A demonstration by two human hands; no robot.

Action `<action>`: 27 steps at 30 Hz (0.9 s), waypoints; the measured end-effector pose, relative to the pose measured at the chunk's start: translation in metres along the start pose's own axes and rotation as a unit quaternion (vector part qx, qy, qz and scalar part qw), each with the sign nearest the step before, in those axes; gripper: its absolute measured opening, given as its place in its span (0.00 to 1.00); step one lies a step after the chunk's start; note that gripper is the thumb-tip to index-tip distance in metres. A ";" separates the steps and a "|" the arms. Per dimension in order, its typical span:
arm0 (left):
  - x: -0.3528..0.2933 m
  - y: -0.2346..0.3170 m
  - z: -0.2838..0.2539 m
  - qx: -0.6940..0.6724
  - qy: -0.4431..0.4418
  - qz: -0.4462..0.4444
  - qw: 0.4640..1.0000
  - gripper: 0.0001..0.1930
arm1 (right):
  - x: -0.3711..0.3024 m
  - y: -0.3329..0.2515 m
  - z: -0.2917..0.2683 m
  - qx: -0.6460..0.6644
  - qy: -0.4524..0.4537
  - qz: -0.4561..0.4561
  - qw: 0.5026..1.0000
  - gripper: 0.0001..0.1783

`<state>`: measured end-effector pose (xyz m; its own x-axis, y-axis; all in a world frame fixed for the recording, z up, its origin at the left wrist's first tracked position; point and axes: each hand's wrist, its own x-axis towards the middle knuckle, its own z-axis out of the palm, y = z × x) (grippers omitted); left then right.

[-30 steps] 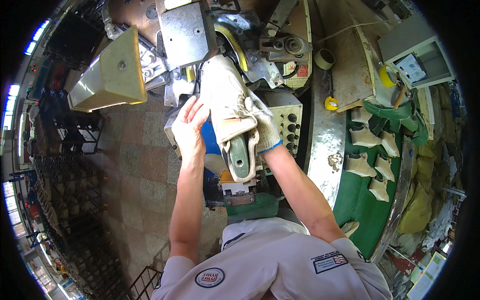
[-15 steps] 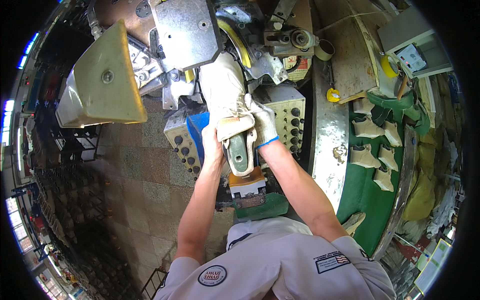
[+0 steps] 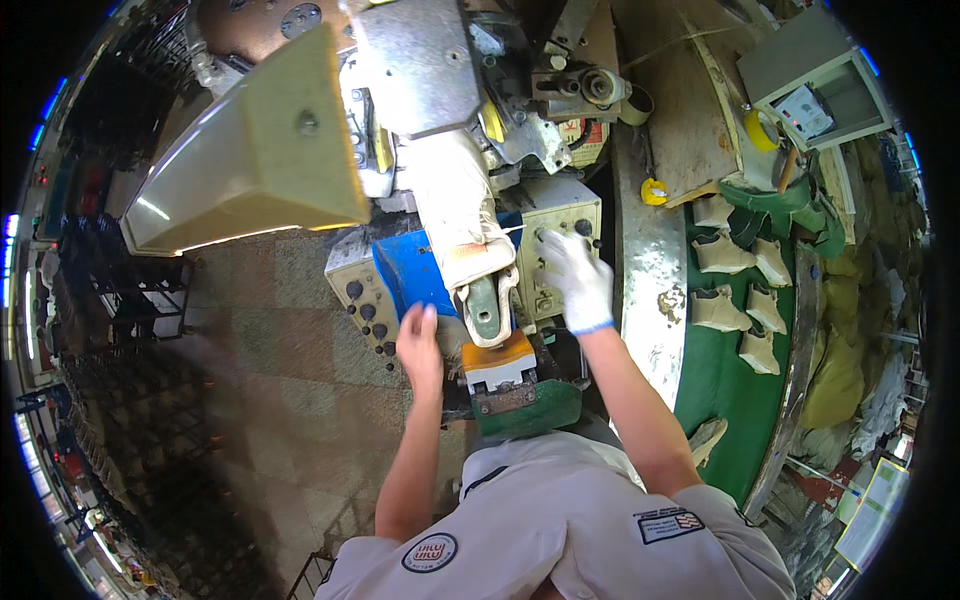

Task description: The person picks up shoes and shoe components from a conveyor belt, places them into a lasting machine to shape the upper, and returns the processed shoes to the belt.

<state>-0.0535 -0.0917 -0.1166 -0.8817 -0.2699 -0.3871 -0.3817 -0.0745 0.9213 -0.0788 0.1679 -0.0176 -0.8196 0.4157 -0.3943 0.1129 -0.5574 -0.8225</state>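
A cream shoe upper (image 3: 455, 200) stretched over a green shoe last (image 3: 484, 306) sits in the machine (image 3: 420, 75), its toe end under the metal plates and its heel end toward me. The heel lies close to an orange-brown pad (image 3: 498, 352). My left hand (image 3: 420, 350), bare, is off the shoe on its left side, holding nothing, with fingers loosely bent and apart. On the right, my right hand (image 3: 578, 280) in a white knit glove is spread open and empty, near the knobs of a control box (image 3: 560, 215).
A large cream guard (image 3: 255, 150) stands out at the left of the machine. Beside me on the right, a green conveyor belt (image 3: 725, 420) carries several cream shoe uppers (image 3: 722, 310). A grey box (image 3: 835, 85) and yellow tape roll (image 3: 761, 131) are farther back.
Both hands have let go of the shoe: the left moved down, the right moved outward to the right. The cream guard and the metal plates have swung in to the right.
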 end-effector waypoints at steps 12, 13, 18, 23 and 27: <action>-0.022 -0.216 0.012 0.060 0.005 -0.108 0.992 0.19 | -0.044 -0.022 -0.101 -0.061 0.002 0.014 0.998 0.26; -0.022 -0.208 0.013 0.107 0.009 -0.106 0.989 0.18 | -0.047 -0.024 -0.095 -0.061 0.006 0.015 0.998 0.25; -0.033 -0.166 -0.015 0.147 0.003 -0.078 0.986 0.17 | -0.049 -0.043 -0.089 -0.009 -0.045 0.037 0.998 0.23; -0.093 0.034 -0.054 0.193 -0.091 -0.041 0.976 0.30 | -0.072 -0.066 -0.088 -0.126 -0.107 -0.021 0.986 0.20; -0.147 0.170 -0.072 0.381 -0.051 0.051 0.922 0.36 | -0.103 -0.076 -0.067 -0.074 -0.203 0.041 0.976 0.31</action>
<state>0.0311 -0.1343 0.1000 -0.9304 -0.1444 -0.3368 -0.3454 0.6526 0.6744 0.0345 0.2157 0.0585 -0.9559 0.0394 -0.2910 0.2423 -0.4541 -0.8574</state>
